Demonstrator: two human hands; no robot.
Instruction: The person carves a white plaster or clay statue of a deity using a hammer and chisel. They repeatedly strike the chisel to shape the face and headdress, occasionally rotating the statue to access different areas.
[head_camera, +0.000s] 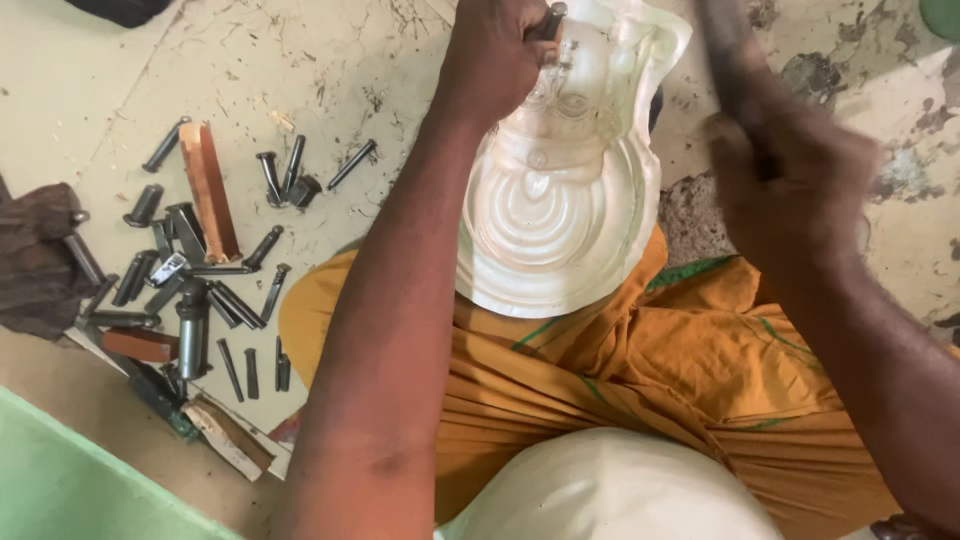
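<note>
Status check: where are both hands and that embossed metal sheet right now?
Left hand grip shut on a punch against the embossed metal sheet. Right hand shut on a blurred hammer handle, raised. Sheet rests on the lap. Loose punches lie left, clear.

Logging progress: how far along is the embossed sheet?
Done: the sheet already carries raised rings and a face-like relief. In hand: left hand sets a punch at its top; right hand grips a blurred tool. Left: cannot tell; more punches lie on the floor.
</note>
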